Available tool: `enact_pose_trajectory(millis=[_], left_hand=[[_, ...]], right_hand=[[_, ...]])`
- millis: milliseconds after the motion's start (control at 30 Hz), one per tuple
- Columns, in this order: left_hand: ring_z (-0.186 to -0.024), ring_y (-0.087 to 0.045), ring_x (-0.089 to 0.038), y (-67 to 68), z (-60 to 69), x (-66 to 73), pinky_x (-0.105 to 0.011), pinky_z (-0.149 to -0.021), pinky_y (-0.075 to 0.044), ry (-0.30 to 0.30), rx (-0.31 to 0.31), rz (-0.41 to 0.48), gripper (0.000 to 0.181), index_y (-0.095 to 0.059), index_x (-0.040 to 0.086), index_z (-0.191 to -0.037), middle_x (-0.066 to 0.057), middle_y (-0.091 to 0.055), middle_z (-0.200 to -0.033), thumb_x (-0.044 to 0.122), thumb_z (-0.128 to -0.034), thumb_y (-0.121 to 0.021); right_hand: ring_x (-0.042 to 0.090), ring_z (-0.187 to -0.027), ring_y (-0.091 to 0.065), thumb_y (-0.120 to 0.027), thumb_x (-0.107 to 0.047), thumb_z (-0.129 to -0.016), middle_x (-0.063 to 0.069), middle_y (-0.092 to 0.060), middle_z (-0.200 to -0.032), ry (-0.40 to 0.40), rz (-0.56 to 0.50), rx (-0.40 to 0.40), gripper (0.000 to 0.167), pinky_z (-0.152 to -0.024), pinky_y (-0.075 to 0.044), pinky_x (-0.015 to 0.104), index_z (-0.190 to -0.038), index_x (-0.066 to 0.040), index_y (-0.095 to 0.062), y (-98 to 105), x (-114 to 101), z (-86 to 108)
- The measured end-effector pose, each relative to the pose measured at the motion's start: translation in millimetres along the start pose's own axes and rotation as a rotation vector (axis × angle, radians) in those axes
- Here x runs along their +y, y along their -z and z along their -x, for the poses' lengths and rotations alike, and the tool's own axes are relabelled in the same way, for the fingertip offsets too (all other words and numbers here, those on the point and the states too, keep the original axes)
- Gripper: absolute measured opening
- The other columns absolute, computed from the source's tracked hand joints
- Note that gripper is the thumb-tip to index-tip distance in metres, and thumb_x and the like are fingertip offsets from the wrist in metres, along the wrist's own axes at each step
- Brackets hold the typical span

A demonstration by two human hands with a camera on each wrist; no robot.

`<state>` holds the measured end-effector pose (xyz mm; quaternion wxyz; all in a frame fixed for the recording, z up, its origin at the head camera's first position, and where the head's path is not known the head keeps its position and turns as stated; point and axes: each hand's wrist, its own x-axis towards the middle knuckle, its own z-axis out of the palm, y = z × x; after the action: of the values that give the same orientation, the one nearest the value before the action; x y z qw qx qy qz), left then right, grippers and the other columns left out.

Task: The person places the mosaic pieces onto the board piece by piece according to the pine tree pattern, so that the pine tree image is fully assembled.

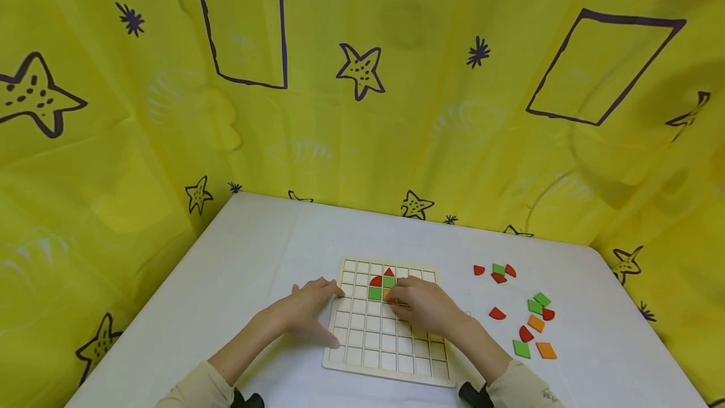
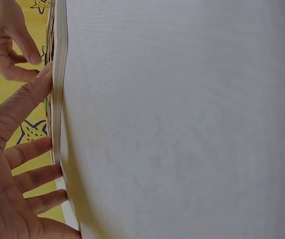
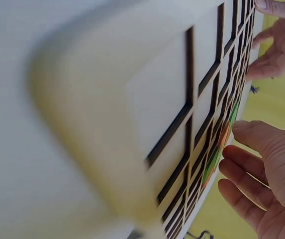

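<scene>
A pale wooden grid board (image 1: 355, 339) lies on the white table. In its upper cells sit a red triangle (image 1: 389, 272), a red quarter-circle tile (image 1: 376, 281), two green square tiles (image 1: 375, 293) and an orange tile (image 1: 386, 294) partly covered by fingers. My left hand (image 1: 310, 310) rests at the board's left edge, thumb and fingers spread along its side in the left wrist view. Over the orange tile is my right hand (image 1: 425, 304), its fingertips touching or just above it. The right wrist view shows its thumb and loosely bent fingers (image 3: 244, 162) apart, with no tile visible between them.
Right of the board lie loose tiles: several red quarter-circles (image 1: 497, 313), green squares (image 1: 522, 349) and orange squares (image 1: 546, 350). A yellow patterned curtain (image 1: 396, 124) surrounds the table's back and sides. Dark wrist-camera parts (image 1: 474, 395) show under both sleeves.
</scene>
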<state>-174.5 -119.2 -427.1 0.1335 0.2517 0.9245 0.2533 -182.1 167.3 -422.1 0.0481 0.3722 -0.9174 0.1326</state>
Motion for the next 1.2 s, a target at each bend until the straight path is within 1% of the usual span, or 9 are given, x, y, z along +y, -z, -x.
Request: enact_pose_trajectory(millis=[133, 300, 567, 700, 767, 867, 1000, 1100, 1200], left_hand=[[-0.138, -0.047, -0.041, 0.1, -1.1, 0.1, -0.084, -0.102, -0.026, 0.002, 0.002, -0.012, 0.080, -0.059, 0.013, -0.134, -0.017, -0.054, -0.144, 0.042, -0.0682, -0.095], [-0.137, -0.047, -0.041, -0.5, -1.0, -0.7, -0.085, -0.102, -0.025, -0.002, 0.002, -0.002, 0.080, -0.059, 0.012, -0.133, -0.016, -0.054, -0.143, 0.041, -0.0679, -0.095], [-0.136, -0.048, -0.041, -0.8, -0.7, -1.7, -0.086, -0.100, -0.026, -0.016, -0.003, -0.002, 0.080, -0.058, 0.012, -0.132, -0.016, -0.055, -0.140, 0.042, -0.0672, -0.095], [-0.136, -0.047, -0.042, -0.4, -1.2, -1.6, -0.086, -0.100, -0.026, -0.011, -0.006, -0.007, 0.080, -0.058, 0.013, -0.133, -0.016, -0.055, -0.142, 0.042, -0.0675, -0.095], [-0.137, -0.047, -0.042, -0.3, -1.3, -1.6, -0.085, -0.100, -0.026, -0.008, -0.007, -0.009, 0.080, -0.058, 0.013, -0.133, -0.016, -0.054, -0.143, 0.042, -0.0678, -0.095], [-0.138, -0.046, -0.042, 0.1, -1.2, -1.0, -0.085, -0.101, -0.026, -0.005, -0.011, -0.011, 0.080, -0.058, 0.013, -0.133, -0.018, -0.053, -0.145, 0.042, -0.0683, -0.095], [-0.138, -0.046, -0.041, 0.2, -1.1, -0.5, -0.085, -0.101, -0.026, -0.003, -0.011, -0.015, 0.080, -0.058, 0.012, -0.134, -0.020, -0.053, -0.146, 0.041, -0.0685, -0.095], [-0.137, -0.047, -0.041, 0.4, -0.6, -0.1, -0.085, -0.101, -0.026, -0.003, -0.009, -0.015, 0.080, -0.058, 0.013, -0.133, -0.020, -0.053, -0.144, 0.040, -0.0682, -0.095], [-0.137, -0.047, -0.041, 0.5, -0.1, 0.2, -0.085, -0.101, -0.026, -0.004, -0.008, -0.013, 0.080, -0.058, 0.013, -0.133, -0.020, -0.053, -0.144, 0.040, -0.0682, -0.095]], right_hand=[[0.016, -0.096, -0.067, -0.075, -0.012, -0.093, -0.004, -0.071, -0.100, -0.049, -0.021, 0.002, 0.010, -0.083, -0.058, 0.038, -0.103, -0.014, -0.078, 7, 5, 14.6], [0.016, -0.098, -0.067, -0.075, -0.012, -0.093, -0.005, -0.071, -0.102, -0.095, -0.027, 0.010, 0.011, -0.085, -0.058, 0.038, -0.103, -0.013, -0.079, 12, 13, 34.1], [0.021, -0.098, -0.069, -0.080, -0.017, -0.089, -0.004, -0.073, -0.104, -0.166, 0.026, 0.071, 0.014, -0.082, -0.059, 0.041, -0.102, -0.014, -0.077, 25, 32, 67.1], [0.021, -0.096, -0.069, -0.081, -0.017, -0.087, -0.005, -0.072, -0.102, -0.200, 0.050, 0.106, 0.015, -0.079, -0.059, 0.041, -0.102, -0.015, -0.077, 31, 43, 83.3], [0.021, -0.094, -0.070, -0.082, -0.017, -0.087, -0.005, -0.072, -0.101, -0.216, 0.058, 0.111, 0.016, -0.078, -0.059, 0.040, -0.102, -0.014, -0.077, 34, 49, 90.5], [0.018, -0.089, -0.070, -0.081, -0.017, -0.088, -0.005, -0.073, -0.100, -0.290, 0.050, 0.110, 0.017, -0.074, -0.059, 0.037, -0.104, -0.013, -0.077, 38, 57, 99.9], [0.013, -0.076, -0.066, -0.079, -0.018, -0.090, -0.003, -0.073, -0.093, -0.442, 0.019, 0.101, 0.021, -0.065, -0.055, 0.032, -0.106, -0.006, -0.075, 43, 64, 108.4], [0.013, -0.068, -0.064, -0.078, -0.020, -0.091, -0.001, -0.072, -0.084, -0.530, 0.021, 0.097, 0.024, -0.056, -0.051, 0.032, -0.106, -0.002, -0.072, 48, 70, 113.0], [0.015, -0.065, -0.063, -0.077, -0.023, -0.091, -0.001, -0.071, -0.079, -0.599, 0.035, 0.073, 0.026, -0.051, -0.049, 0.035, -0.104, -0.001, -0.071, 51, 75, 117.3]])
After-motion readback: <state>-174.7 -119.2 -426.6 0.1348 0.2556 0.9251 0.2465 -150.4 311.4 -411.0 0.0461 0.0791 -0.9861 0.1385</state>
